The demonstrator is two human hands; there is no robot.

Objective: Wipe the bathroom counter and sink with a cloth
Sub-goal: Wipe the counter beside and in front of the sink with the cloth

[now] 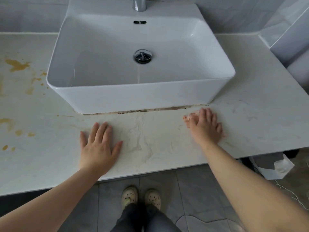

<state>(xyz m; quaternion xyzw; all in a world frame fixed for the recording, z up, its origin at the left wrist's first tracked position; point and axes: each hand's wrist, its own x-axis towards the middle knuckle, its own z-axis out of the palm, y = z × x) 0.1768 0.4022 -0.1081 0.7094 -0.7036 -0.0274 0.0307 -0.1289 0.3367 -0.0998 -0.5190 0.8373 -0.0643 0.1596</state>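
Observation:
A white rectangular vessel sink [93, 96] sits on a pale marble-look counter [153, 144]. Its basin holds a chrome drain [143, 56]. My left hand [98, 148] lies flat and open on the counter in front of the sink, holding nothing. My right hand [206, 127] presses down on a small pale pinkish cloth [188, 118], which mostly hides under the palm and peeks out past the fingers, close to the sink's front right corner. A dark grimy line [150, 111] runs along the sink's base.
Yellow-brown stains [18, 65] spot the counter's left part. A chrome faucet [139, 4] rises behind the basin. A tiled wall corner [291, 39] juts in at the right. Below the counter edge are grey floor tiles, my shoes [140, 197] and a white paper object [275, 166].

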